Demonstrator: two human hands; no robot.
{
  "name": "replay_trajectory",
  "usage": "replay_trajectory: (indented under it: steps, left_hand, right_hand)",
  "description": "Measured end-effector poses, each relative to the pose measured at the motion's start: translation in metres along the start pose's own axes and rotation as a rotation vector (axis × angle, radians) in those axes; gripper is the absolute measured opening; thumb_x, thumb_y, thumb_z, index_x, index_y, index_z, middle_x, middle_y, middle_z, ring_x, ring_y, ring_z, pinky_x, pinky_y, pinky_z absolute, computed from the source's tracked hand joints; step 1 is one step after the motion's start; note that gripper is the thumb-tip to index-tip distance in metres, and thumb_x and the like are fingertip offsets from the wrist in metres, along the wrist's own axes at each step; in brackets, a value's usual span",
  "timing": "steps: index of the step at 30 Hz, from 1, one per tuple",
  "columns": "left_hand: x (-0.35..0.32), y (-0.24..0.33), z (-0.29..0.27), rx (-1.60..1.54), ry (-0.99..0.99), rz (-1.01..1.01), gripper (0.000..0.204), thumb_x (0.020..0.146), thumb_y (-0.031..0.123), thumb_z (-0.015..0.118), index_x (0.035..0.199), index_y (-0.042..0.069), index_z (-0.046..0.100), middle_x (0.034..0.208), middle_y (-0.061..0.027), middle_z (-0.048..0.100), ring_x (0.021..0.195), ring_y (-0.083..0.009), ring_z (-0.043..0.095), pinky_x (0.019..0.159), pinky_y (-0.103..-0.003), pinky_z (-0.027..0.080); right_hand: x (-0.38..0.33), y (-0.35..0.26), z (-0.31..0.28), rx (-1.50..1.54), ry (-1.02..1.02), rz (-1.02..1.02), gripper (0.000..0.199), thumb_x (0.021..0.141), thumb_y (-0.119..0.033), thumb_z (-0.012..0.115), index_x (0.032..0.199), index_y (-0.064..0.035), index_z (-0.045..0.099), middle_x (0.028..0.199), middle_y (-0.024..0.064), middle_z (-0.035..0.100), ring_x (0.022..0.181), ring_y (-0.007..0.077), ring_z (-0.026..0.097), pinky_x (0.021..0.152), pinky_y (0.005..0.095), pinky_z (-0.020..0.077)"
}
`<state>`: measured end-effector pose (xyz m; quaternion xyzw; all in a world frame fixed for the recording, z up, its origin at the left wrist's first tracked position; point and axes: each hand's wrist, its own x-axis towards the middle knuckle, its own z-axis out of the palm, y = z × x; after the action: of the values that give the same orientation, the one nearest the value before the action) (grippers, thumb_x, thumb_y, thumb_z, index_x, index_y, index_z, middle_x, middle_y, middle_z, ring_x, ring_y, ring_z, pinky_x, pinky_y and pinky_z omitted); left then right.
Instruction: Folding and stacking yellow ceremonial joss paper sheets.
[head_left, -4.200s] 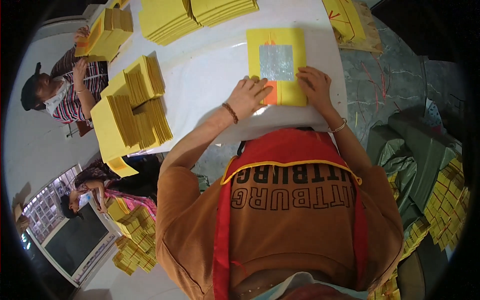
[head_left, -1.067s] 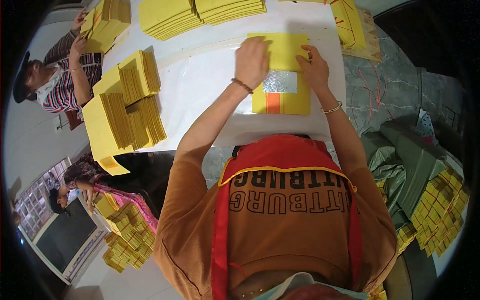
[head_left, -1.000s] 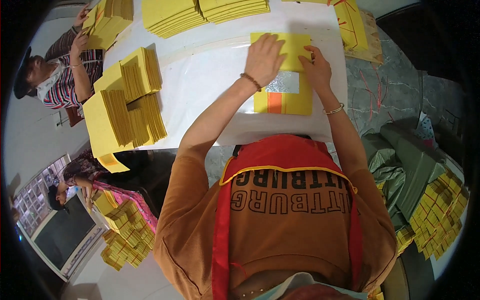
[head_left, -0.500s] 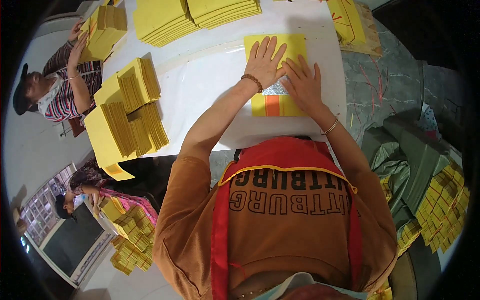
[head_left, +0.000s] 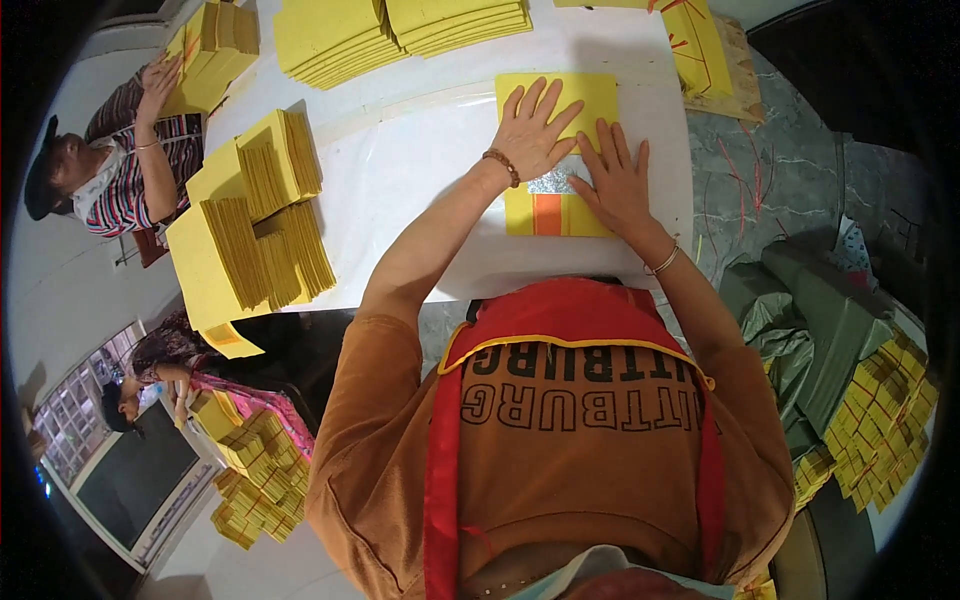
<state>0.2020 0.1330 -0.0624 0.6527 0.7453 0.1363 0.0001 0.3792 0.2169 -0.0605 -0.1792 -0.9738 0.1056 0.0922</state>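
Observation:
A yellow paper sheet (head_left: 590,97) lies on the white table in front of me, with an orange stripe and a silver foil patch (head_left: 552,176) on its nearer part. My left hand (head_left: 535,130) rests flat on the sheet's upper middle, fingers spread, a beaded bracelet at its wrist. Beside it, my right hand (head_left: 618,180) lies along the sheet's right edge, its fingers stretched out and a bangle on its wrist. Neither hand grips anything. Both hands hide part of the sheet.
Folded yellow stacks (head_left: 265,235) stand at the table's left; more yellow piles (head_left: 400,30) lie along its far side. A tied yellow bundle (head_left: 695,55) sits at the far right corner. Two people work at left among yellow bundles. Red strings (head_left: 750,185) lie on the floor.
My right hand has moved slightly right and down, away from my left hand, exposing more of the sheet. My left hand stays flat in nearly the same place.

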Motion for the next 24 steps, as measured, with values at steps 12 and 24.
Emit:
replay_trajectory:
  steps: [12, 24]
  left_hand:
    - [-0.003, -0.005, -0.011, -0.053, -0.047, 0.129, 0.060, 0.084, 0.051, 0.052, 0.135, 0.022, 0.040, 0.142, -0.0157, 0.029, 0.130, -0.0344, 0.025, 0.104, -0.051, 0.019]
    - [-0.011, 0.005, -0.015, 0.084, 0.043, 0.051, 0.060, 0.078, 0.044, 0.061, 0.129, 0.017, 0.047, 0.132, -0.0170, 0.041, 0.114, -0.0331, 0.041, 0.090, -0.046, 0.034]
  right_hand:
    - [-0.006, -0.002, 0.000, 0.021, 0.026, 0.048, 0.063, 0.086, -0.052, 0.046, 0.136, -0.0162, 0.036, 0.147, 0.0133, 0.023, 0.135, 0.0351, 0.018, 0.102, 0.0652, 0.0083]
    - [-0.009, 0.000, 0.006, 0.047, 0.067, 0.142, 0.072, 0.086, -0.050, 0.047, 0.138, -0.0021, 0.029, 0.146, 0.0161, 0.024, 0.136, 0.0301, 0.020, 0.102, 0.0647, 0.0074]
